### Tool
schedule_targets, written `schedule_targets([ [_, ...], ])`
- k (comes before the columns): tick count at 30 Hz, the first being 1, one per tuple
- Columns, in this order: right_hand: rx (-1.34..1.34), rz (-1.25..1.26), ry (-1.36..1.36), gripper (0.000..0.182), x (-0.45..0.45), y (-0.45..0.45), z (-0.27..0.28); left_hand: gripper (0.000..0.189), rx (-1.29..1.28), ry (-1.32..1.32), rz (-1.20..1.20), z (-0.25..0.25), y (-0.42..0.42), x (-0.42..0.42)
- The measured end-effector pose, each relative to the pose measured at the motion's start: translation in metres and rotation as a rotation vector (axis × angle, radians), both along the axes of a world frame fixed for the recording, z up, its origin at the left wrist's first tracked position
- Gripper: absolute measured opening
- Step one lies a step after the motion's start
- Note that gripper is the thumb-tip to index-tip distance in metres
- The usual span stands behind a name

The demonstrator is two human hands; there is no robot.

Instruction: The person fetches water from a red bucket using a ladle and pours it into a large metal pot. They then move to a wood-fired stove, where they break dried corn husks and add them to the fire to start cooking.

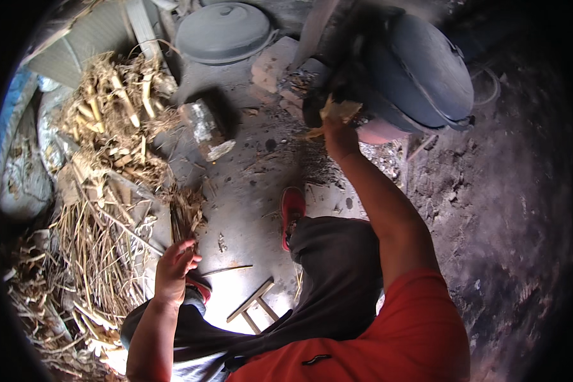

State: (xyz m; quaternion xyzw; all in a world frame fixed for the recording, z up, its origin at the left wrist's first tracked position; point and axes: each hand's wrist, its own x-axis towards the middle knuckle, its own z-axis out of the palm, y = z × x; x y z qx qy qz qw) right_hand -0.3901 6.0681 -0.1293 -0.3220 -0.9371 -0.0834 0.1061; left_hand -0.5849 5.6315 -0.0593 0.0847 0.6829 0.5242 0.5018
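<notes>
My right hand (340, 137) reaches forward and grips some dry, yellowish-brown leafy material (340, 111). It is at the dark opening beneath a large lidded metal pot (410, 71), which appears tilted at the upper right. Ash and charred bits (317, 162) lie on the floor below that hand. Over my left knee, my left hand (175, 267) is raised with its fingers loosely bent and apart, nothing seen in it. Just beyond its fingers lies a bundle of dry brown stalks (185, 210).
Dry root stubs (119, 100) and thin sticks (95, 253) are heaped on the left. A short log (205, 129), a brick block (273, 64) and a round metal lid (223, 32) stand ahead. A rough wall (487, 205) runs along the right; a wooden frame piece (253, 301) is between my legs.
</notes>
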Motion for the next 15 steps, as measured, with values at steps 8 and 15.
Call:
schedule_targets([
  [8, -0.001, 0.112, 0.168, 0.005, -0.013, -0.025, 0.061, 0.045, 0.067, -0.038, 0.235, -0.007, 0.011, -0.025],
  [15, -0.006, 0.400, 0.241, 0.005, -0.031, -0.094, 0.120, 0.035, 0.105, -0.203, 0.130, -0.001, 0.027, -0.019],
])
